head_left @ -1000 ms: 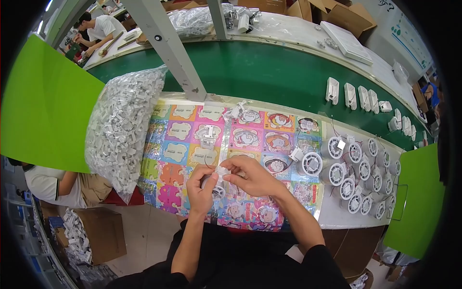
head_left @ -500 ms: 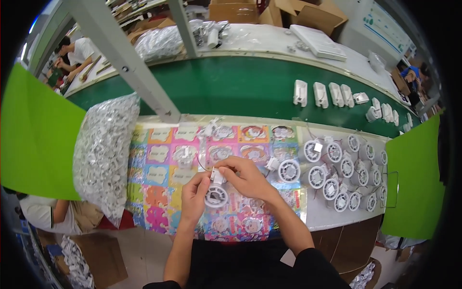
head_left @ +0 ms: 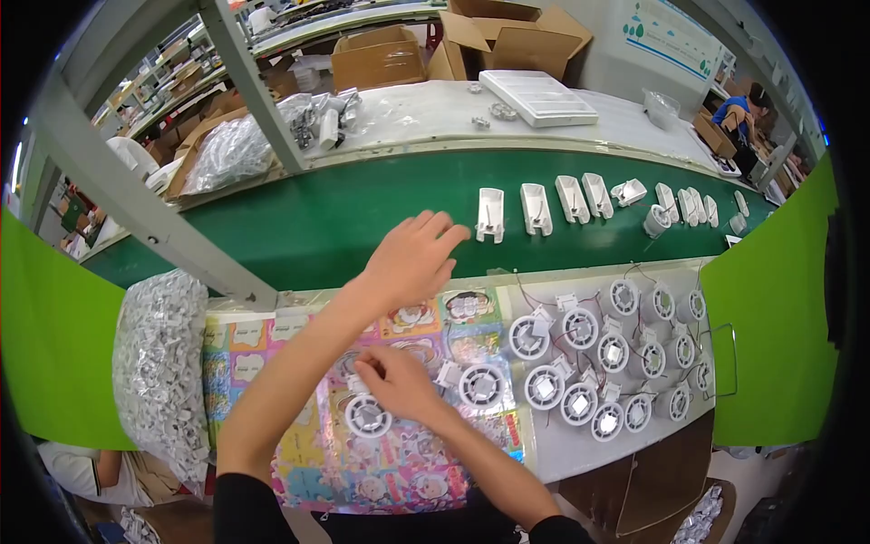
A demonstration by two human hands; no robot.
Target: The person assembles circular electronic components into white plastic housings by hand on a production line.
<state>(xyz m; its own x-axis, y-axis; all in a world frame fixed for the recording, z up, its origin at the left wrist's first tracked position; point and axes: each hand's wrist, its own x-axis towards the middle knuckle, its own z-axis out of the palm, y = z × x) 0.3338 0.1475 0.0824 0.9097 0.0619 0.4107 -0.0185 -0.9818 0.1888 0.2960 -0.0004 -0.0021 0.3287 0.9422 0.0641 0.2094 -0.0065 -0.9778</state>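
Here, the left hand [head_left: 410,258] hangs over the far green strip [head_left: 313,222], its grip apart, fingers loosely spread just left of a white housing [head_left: 490,216]. The right hand [head_left: 403,385] is over the desk [head_left: 580,456], beside the connector block [head_left: 356,384] of a white round part [head_left: 369,416]; whether that grip is clamped, I cannot tell. The part lies on a colourful sheet [head_left: 308,449] printed with cartoons and small lettering. A far-right wall poster [head_left: 671,38] bears print too fine to read.
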